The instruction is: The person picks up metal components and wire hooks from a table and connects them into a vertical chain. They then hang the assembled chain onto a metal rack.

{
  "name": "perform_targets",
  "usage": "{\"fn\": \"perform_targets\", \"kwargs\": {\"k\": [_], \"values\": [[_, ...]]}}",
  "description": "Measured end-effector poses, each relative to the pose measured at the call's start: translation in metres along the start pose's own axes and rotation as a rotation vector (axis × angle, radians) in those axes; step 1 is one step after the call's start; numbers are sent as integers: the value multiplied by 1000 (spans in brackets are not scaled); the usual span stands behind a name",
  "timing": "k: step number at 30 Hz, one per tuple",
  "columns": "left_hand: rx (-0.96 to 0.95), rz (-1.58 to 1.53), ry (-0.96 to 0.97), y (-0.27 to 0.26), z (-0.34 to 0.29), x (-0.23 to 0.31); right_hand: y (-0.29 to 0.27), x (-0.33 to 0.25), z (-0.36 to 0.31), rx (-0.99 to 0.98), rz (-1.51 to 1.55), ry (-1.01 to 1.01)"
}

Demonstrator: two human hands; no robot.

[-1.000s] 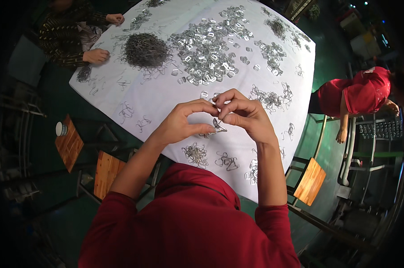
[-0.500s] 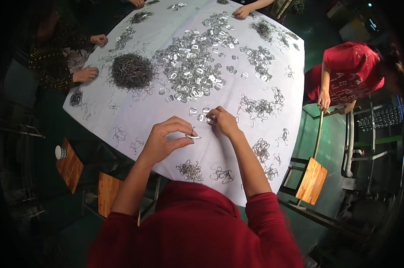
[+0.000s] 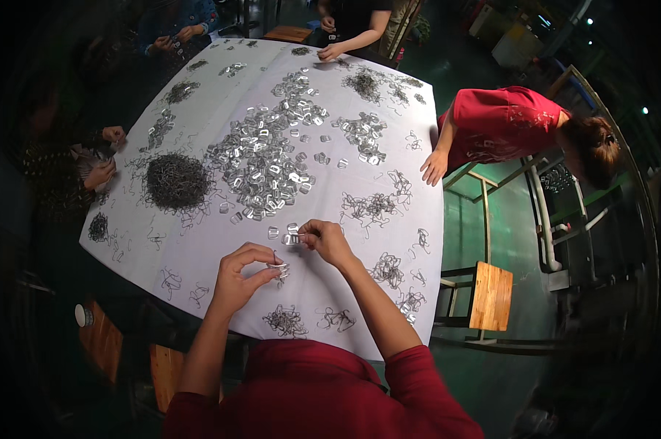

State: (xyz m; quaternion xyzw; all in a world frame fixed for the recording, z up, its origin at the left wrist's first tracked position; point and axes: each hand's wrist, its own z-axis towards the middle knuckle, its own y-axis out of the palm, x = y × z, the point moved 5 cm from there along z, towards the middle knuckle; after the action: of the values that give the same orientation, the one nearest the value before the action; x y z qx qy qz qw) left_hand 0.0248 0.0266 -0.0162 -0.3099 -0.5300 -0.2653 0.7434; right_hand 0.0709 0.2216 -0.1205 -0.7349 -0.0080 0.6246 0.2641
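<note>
My left hand (image 3: pixel 241 279) is closed in a pinch above the near part of the table, thumb and fingers gripping small silver metal buckles (image 3: pixel 281 273). A thin wire hook (image 3: pixel 276 257) sticks up at those fingertips. Just beyond and to the right, my right hand (image 3: pixel 326 241) has its thumb and forefinger closed at the edge of another flat silver buckle (image 3: pixel 291 239) near the cloth. Two loose buckles lie close by, one of them a slotted buckle (image 3: pixel 273 233) to the left.
A white-covered table (image 3: pixel 221 234) carries a large buckle heap (image 3: pixel 265 168), a dark pile of wire hooks (image 3: pixel 177 181) and smaller hook clusters (image 3: pixel 374 207). Co-workers surround it; one in red (image 3: pixel 495 124) leans in at right. Wooden stools (image 3: pixel 491 296) stand beside the table.
My view has shifted, showing more of the table's far side. The buckles in my left hand are tilted differently. The person in red has bent toward the table, one hand at its edge.
</note>
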Motion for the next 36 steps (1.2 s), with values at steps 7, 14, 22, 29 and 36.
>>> {"fn": "perform_targets", "kwargs": {"k": [7,14,22,29,36], "values": [[31,57,40,0,-1,10,-18,-126,-51,-27,347,-68],[62,66,70,0,-8,14,-22,-142,-66,-16,366,-127],[133,-6,117,-4,14,34,-44,-167,-62,-9,253,-286],[53,-117,86,1,40,43,-67,-161,-41,-91,246,-329],[34,-91,117,10,55,34,-80,74,15,207,-460,204]]}}
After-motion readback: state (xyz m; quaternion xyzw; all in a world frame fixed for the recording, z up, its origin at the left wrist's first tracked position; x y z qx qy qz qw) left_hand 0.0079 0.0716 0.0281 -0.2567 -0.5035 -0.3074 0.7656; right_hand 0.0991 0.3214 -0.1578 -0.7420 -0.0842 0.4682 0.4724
